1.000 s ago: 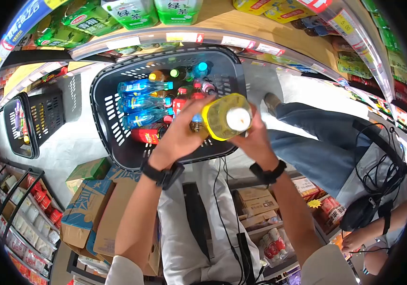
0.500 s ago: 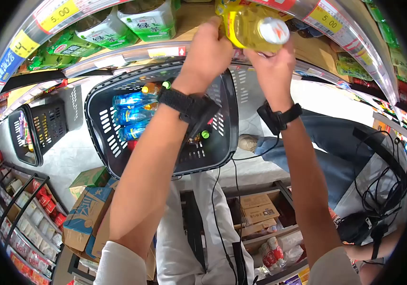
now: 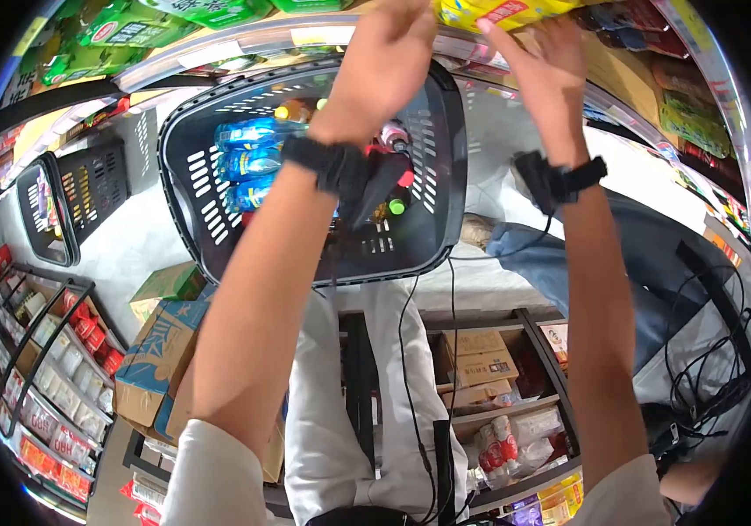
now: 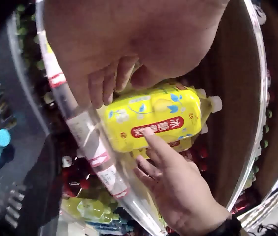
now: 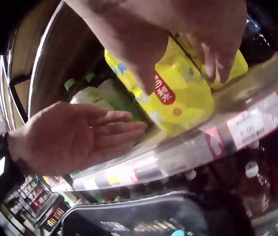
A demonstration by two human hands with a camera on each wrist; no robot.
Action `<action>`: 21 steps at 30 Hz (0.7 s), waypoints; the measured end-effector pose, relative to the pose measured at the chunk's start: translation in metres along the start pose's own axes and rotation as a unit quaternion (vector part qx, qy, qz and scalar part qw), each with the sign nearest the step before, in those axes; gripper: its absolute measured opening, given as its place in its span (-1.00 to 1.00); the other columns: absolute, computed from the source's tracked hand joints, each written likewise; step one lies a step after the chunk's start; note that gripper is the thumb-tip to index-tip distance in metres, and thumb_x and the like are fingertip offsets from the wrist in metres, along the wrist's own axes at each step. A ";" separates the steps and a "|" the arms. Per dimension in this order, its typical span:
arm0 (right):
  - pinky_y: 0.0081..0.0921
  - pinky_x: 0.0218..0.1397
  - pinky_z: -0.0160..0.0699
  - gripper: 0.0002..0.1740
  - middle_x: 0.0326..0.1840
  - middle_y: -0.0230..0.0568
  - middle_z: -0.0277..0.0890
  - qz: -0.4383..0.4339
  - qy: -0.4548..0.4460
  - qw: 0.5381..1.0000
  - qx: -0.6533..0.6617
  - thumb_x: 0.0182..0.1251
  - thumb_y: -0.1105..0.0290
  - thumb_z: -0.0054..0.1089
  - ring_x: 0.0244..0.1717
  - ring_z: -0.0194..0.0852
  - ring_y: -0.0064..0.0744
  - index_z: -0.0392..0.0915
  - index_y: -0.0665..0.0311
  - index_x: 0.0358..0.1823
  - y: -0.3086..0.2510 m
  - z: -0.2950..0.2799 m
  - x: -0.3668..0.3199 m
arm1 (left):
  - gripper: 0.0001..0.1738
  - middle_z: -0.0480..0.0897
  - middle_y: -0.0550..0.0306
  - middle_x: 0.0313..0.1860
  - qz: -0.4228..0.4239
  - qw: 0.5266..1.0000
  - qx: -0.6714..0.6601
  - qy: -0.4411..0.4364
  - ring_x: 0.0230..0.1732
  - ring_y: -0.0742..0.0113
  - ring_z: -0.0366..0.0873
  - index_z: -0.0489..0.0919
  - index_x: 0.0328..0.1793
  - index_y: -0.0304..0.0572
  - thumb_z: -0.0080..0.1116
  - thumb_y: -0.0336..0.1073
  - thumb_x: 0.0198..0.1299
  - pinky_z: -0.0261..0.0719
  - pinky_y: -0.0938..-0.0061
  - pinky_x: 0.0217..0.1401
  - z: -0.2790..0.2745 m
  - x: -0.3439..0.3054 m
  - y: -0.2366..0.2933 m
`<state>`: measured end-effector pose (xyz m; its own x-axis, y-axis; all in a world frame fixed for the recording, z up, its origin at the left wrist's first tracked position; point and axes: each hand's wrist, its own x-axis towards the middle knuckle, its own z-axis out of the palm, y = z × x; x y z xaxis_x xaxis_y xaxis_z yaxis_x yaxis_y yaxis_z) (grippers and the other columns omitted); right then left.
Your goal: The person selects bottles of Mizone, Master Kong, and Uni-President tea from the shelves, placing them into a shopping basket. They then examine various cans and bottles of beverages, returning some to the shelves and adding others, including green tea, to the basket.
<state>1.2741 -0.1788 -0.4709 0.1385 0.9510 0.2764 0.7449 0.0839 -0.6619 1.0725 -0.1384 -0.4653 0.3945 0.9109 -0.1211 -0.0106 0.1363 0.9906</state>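
A big yellow-labelled bottle of pear drink (image 4: 163,118) lies on its side on the shelf, its base at the front edge and its white cap (image 4: 216,103) towards the back. My left hand (image 3: 386,66) is beside the bottle, fingers fairly straight in the right wrist view. My right hand (image 3: 552,83) is on its other side, thumb at the label and fingers loosely bent by a second yellow bottle (image 5: 235,71). Below the shelf stands a black basket (image 3: 184,206) with several blue bottles (image 3: 248,164) and other drinks, partly hidden by my left arm.
Green-labelled bottles (image 3: 209,10) line the shelf to the left. Price tags run along the shelf edge (image 3: 248,46). A second basket (image 3: 95,197) and cardboard boxes (image 3: 152,364) are on the floor at left. A person's legs (image 3: 586,263) and dark cables are at right.
One second ago both hands held the yellow bottle over the basket. They have carried it up and forward onto the shelf, and their grip has loosened around it.
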 end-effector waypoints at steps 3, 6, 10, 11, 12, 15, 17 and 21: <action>-0.47 -0.08 0.59 -0.44 -0.05 -0.20 0.63 0.220 0.164 0.956 0.105 0.15 0.23 0.61 -0.10 0.60 -0.39 0.51 0.38 0.04 -0.027 0.033 -0.048 | -0.70 0.74 0.13 -0.08 -0.125 0.983 -0.104 0.082 -0.06 0.45 0.62 0.65 0.10 -0.34 0.15 -0.23 0.48 0.55 0.50 0.04 -0.028 -0.050 -0.035; -0.48 -0.06 0.59 -0.47 -0.06 -0.18 0.65 0.297 0.060 0.934 0.191 0.14 0.19 0.62 -0.07 0.63 -0.39 0.51 0.37 -0.07 -0.059 0.076 -0.108 | -0.73 0.74 0.06 0.05 -0.255 0.949 -0.094 0.157 0.05 0.31 0.70 0.62 0.12 -0.24 0.08 -0.22 0.53 0.62 0.44 0.12 -0.066 -0.130 -0.074; -0.56 -0.16 0.56 -0.60 -0.18 -0.39 0.66 0.428 -0.231 0.844 0.228 0.24 0.19 0.55 -0.25 0.55 -0.66 0.62 0.28 -0.06 -0.077 0.177 -0.201 | -0.70 0.73 0.08 0.02 -0.376 0.900 -0.072 0.208 0.03 0.31 0.70 0.58 0.17 -0.27 0.04 -0.21 0.52 0.61 0.46 0.08 -0.110 -0.237 -0.099; -0.46 -0.09 0.58 -0.49 -0.13 -0.30 0.68 0.428 -0.238 0.848 0.206 0.19 0.11 0.56 -0.18 0.61 -0.51 0.60 0.30 0.00 -0.072 0.203 -0.221 | -0.68 0.72 0.04 0.04 -0.410 0.886 -0.061 0.208 0.05 0.28 0.70 0.57 0.16 -0.28 0.07 -0.19 0.50 0.61 0.43 0.09 -0.118 -0.255 -0.095; -0.37 -0.02 0.60 -0.38 -0.09 -0.21 0.70 0.427 -0.244 0.851 0.185 0.13 0.03 0.57 -0.11 0.68 -0.36 0.57 0.33 0.06 -0.066 0.231 -0.237 | -0.65 0.72 0.01 0.05 -0.417 0.882 -0.062 0.211 0.06 0.27 0.71 0.56 0.17 -0.30 0.07 -0.17 0.49 0.60 0.42 0.10 -0.124 -0.271 -0.089; -0.09 0.12 0.60 -0.16 0.00 0.20 0.68 0.482 -0.195 0.842 0.143 0.00 -0.10 0.60 0.10 0.66 0.18 0.47 0.39 0.12 -0.079 0.268 -0.244 | -0.64 0.73 -0.02 0.04 -0.427 0.883 -0.066 0.185 0.04 0.26 0.71 0.55 0.17 -0.30 0.08 -0.16 0.47 0.59 0.42 0.09 -0.143 -0.305 -0.075; -0.07 0.10 0.61 -0.22 -0.04 0.18 0.70 0.538 -0.194 0.814 0.100 0.03 -0.05 0.58 0.05 0.69 0.15 0.47 0.41 0.08 -0.085 0.284 -0.245 | -0.67 0.74 -0.02 0.00 -0.439 0.876 -0.090 0.179 0.00 0.27 0.72 0.56 0.16 -0.31 0.08 -0.23 0.44 0.58 0.43 0.06 -0.154 -0.316 -0.071; -0.24 0.05 0.62 -0.44 -0.10 -0.04 0.75 0.488 -0.137 0.856 0.104 0.13 0.13 0.53 -0.04 0.75 -0.14 0.56 0.32 0.04 -0.079 0.284 -0.256 | -0.62 0.72 -0.01 0.06 -0.448 0.877 -0.089 0.151 0.06 0.25 0.70 0.54 0.22 -0.28 0.07 -0.14 0.46 0.56 0.40 0.14 -0.168 -0.323 -0.068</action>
<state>0.9949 -0.3448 -0.6875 0.4485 0.6304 -0.6336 0.2254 -0.7657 -0.6024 0.7913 -0.3759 -0.5038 0.0572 0.4656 -0.8832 0.0257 0.8836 0.4675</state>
